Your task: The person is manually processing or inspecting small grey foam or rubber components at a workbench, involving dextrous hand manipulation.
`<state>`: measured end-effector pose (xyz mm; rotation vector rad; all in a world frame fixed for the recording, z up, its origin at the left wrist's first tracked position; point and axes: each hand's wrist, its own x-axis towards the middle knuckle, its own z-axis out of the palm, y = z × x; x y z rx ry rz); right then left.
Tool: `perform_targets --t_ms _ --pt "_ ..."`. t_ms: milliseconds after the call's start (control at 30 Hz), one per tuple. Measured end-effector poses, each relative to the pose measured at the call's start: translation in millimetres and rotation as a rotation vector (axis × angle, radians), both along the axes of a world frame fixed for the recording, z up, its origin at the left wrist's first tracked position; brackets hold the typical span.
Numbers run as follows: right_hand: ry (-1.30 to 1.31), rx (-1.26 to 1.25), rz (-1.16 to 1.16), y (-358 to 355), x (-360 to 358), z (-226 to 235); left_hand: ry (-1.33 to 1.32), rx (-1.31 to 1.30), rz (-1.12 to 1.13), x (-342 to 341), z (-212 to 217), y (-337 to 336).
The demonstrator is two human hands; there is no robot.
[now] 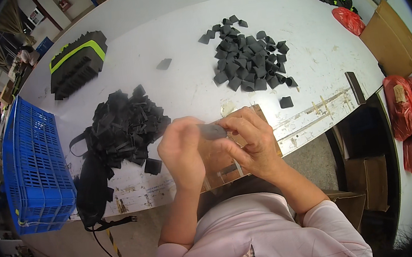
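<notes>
In the middle of the frame, I am seeing the left hand (181, 154) and the right hand (250, 141) both pinching one small dark piece (212, 131) between them. A messy black pile (127, 125) is lying left of them on the white table (185, 80).

Both forearms up from below, left hand (180, 149) & right hand (248, 141) close together, fingers curled.
</notes>
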<state>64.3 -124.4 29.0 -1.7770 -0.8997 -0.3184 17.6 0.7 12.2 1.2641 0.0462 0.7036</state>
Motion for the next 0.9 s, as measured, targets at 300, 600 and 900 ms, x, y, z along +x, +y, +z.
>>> perform_targets --t_ms 300,600,900 --pt "-0.012 0.047 0.019 1 7 -14 0.021 -0.242 0.048 -11 -22 -4" --pt "-0.059 0.022 0.036 2 11 -7 -0.059 -0.356 -0.038 -8 -22 -4" --pt "-0.099 0.012 -0.015 -1 10 -23 0.021 -0.082 -0.075 -2 -1 4"
